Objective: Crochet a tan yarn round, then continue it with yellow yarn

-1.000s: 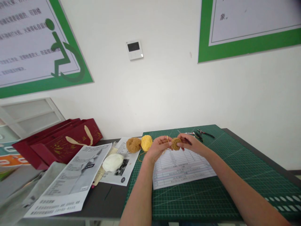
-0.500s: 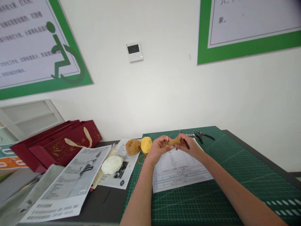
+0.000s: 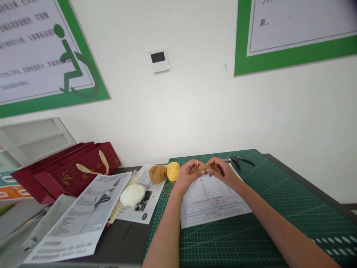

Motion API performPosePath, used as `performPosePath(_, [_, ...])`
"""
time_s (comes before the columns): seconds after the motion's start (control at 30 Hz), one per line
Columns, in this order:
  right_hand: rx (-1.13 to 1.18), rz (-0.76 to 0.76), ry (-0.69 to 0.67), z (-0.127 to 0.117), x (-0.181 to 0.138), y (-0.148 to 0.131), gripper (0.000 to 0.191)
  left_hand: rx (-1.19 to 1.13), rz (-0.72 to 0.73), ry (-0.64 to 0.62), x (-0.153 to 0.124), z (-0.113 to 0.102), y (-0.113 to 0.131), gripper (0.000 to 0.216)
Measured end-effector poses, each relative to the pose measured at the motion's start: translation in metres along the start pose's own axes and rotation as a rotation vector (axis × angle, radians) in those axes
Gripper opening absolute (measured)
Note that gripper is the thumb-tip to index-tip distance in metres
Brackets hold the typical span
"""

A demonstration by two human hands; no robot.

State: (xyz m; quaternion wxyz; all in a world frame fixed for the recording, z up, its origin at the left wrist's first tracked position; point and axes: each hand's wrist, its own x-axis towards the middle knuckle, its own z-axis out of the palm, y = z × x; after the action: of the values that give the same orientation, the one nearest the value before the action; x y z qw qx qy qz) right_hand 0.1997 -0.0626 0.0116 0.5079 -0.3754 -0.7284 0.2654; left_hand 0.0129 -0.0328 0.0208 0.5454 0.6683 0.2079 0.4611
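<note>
My left hand [image 3: 187, 175] and my right hand [image 3: 224, 172] meet above the green cutting mat [image 3: 251, 208], both pinching a small brown crocheted piece [image 3: 205, 168]. A yellow strand loops over my left forefinger. A dark crochet hook [image 3: 221, 170] lies in my right hand's closed fingers. Just left of my left hand lie a yellow yarn ball [image 3: 173, 171] and a brown yarn ball [image 3: 157, 174]. A white yarn ball [image 3: 132, 195] rests further left on a printed sheet.
A printed table sheet [image 3: 212, 201] lies on the mat under my hands. Pliers [image 3: 240, 160] sit at the mat's far edge. Printed pages [image 3: 80, 216] and dark red gift bags [image 3: 67, 171] fill the left side. A white wall with green-framed posters stands behind.
The crocheted piece has turned from a round face-on disc to nearly edge-on between my fingers. Both hands have stayed in place.
</note>
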Motion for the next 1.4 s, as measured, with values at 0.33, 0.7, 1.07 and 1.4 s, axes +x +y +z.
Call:
performPosePath(0.33, [0.001,-0.007,0.024,0.005,0.0,0.013,0.029,0.063,-0.004,0.058,0.002,-0.002,-0.006,0.025])
performPosePath(0.7, [0.001,-0.063,0.215,0.006,0.0,0.008,0.033,0.139,0.037,0.203,0.005,-0.003,-0.015,0.023])
performPosePath(1.07, [0.071,0.012,0.268,0.007,-0.001,0.0,0.036,0.027,-0.037,0.245,0.004,-0.011,-0.017,0.028])
performPosePath(1.4, [0.114,-0.005,0.269,0.008,-0.001,0.002,0.034,0.016,-0.051,0.226,0.004,-0.009,-0.016,0.03])
